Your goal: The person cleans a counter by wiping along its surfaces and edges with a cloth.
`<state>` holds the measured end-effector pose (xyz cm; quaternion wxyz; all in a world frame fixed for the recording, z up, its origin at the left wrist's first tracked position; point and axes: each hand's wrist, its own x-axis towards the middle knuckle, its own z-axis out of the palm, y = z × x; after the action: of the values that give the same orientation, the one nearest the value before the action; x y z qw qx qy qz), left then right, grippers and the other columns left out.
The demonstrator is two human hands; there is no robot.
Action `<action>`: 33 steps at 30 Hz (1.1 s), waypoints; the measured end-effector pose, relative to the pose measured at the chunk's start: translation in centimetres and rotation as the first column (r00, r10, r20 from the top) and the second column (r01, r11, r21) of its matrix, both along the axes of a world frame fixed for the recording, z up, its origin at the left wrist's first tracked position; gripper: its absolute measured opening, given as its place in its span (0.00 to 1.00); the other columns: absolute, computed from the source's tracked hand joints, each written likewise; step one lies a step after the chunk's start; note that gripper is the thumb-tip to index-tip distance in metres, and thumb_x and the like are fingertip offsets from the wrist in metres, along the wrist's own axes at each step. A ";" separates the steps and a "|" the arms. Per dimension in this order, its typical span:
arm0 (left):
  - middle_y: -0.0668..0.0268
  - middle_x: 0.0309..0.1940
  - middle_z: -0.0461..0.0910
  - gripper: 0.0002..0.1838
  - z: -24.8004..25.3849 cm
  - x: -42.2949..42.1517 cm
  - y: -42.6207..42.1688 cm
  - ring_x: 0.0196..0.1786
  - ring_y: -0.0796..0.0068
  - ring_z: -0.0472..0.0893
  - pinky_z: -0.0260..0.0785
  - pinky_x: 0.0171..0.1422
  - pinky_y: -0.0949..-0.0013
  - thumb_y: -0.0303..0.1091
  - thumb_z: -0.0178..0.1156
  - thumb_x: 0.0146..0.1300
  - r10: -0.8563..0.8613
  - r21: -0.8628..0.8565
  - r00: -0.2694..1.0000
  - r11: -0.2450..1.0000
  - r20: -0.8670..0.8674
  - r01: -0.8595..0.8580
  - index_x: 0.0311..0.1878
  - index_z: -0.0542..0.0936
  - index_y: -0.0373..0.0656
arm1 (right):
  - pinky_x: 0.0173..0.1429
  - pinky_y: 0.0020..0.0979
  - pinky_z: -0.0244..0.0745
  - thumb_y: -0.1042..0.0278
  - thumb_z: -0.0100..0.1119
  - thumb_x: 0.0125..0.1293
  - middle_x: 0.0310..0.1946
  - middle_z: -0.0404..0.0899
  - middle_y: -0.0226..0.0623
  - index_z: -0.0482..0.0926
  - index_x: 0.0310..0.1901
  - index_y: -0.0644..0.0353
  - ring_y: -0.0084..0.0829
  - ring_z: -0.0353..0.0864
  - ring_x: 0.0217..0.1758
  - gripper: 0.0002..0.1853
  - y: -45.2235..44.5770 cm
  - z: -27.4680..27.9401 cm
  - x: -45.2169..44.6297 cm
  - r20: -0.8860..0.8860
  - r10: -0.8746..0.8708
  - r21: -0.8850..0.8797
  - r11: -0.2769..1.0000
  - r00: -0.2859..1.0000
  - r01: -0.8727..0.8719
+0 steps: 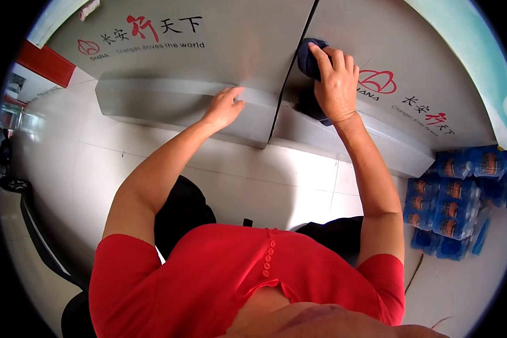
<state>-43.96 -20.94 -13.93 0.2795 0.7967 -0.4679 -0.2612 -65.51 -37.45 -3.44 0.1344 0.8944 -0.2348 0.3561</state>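
Note:
My right hand (338, 87) grips a bunched dark blue cloth (308, 61) and presses it to the grey panel on the right (372, 34), close to the dark vertical seam. Part of the dark cloth hangs below my palm, near the panel's ledge. With nothing in it, my left hand (224, 108) is at the left grey panel (236, 34), beside its protruding ledge (169, 104). Its fingers are stretched out and somewhat apart; whether they touch the surface is hard to tell. Red and black lettering with a logo runs across both panels.
Blue-wrapped packs of bottles (445, 208) are stacked on the floor at the right. White floor tiles (253, 174) lie below the ledge. A black, curved object (45, 242) stands at the left, and a red block-like edge (45, 62) shows beyond the left panel.

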 end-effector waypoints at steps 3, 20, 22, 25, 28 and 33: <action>0.58 0.60 0.77 0.23 -1.8 0.6 0.0 0.56 0.64 0.78 0.71 0.59 0.64 0.35 0.58 0.69 -0.036 -0.090 0.997 0.995 0.067 0.042 0.66 0.73 0.41 | 0.49 0.39 0.67 0.83 0.61 0.43 0.50 0.75 0.31 0.77 0.61 0.46 0.40 0.72 0.49 0.37 0.0 2.6 -0.1 0.136 0.001 0.047 0.999 0.991 -0.008; 0.60 0.63 0.74 0.23 -2.0 1.5 0.4 0.64 0.60 0.74 0.68 0.67 0.59 0.38 0.54 0.70 -0.057 -0.065 0.997 0.996 0.043 0.059 0.66 0.73 0.41 | 0.50 0.38 0.67 0.72 0.59 0.57 0.47 0.75 0.26 0.78 0.60 0.43 0.33 0.72 0.51 0.26 -0.4 -8.4 -1.6 -0.346 -0.019 -0.073 0.997 0.938 -0.007; 0.58 0.64 0.74 0.24 -1.8 1.8 0.5 0.65 0.59 0.74 0.67 0.68 0.59 0.38 0.54 0.70 -0.052 -0.068 0.994 0.996 0.099 0.059 0.66 0.73 0.40 | 0.52 0.40 0.68 0.74 0.60 0.56 0.48 0.74 0.27 0.78 0.60 0.44 0.35 0.72 0.53 0.27 -0.8 -9.1 -2.0 -0.481 0.004 0.075 0.997 0.877 0.036; 0.58 0.62 0.76 0.23 -1.1 2.4 0.7 0.64 0.57 0.76 0.69 0.67 0.58 0.38 0.54 0.69 0.031 -0.048 0.998 0.998 0.058 -0.028 0.65 0.74 0.41 | 0.52 0.41 0.69 0.79 0.60 0.48 0.47 0.75 0.33 0.77 0.61 0.45 0.40 0.74 0.51 0.34 -0.7 -4.7 -1.7 -0.195 0.051 0.095 0.995 0.980 -0.033; 0.58 0.56 0.79 0.22 -1.8 2.9 0.0 0.59 0.61 0.79 0.72 0.61 0.61 0.36 0.55 0.68 0.074 -0.006 0.984 0.997 0.160 -0.074 0.63 0.75 0.41 | 0.55 0.45 0.71 0.84 0.58 0.42 0.50 0.78 0.41 0.76 0.62 0.48 0.47 0.75 0.51 0.39 -0.5 1.4 -1.4 0.122 0.111 -0.035 0.994 0.986 -0.107; 0.57 0.53 0.80 0.20 -2.6 3.1 0.5 0.58 0.55 0.79 0.72 0.61 0.56 0.38 0.54 0.67 0.122 0.015 0.955 0.991 0.269 -0.130 0.60 0.78 0.44 | 0.55 0.40 0.71 0.84 0.61 0.45 0.50 0.78 0.35 0.79 0.62 0.43 0.41 0.77 0.50 0.38 -1.5 -1.1 -0.9 0.068 -0.011 -0.117 0.993 0.998 0.019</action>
<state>-40.90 -20.40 -16.50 0.2166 0.8574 -0.4452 -0.1405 -66.44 -38.94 -4.50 0.1813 0.8707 -0.2245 0.3983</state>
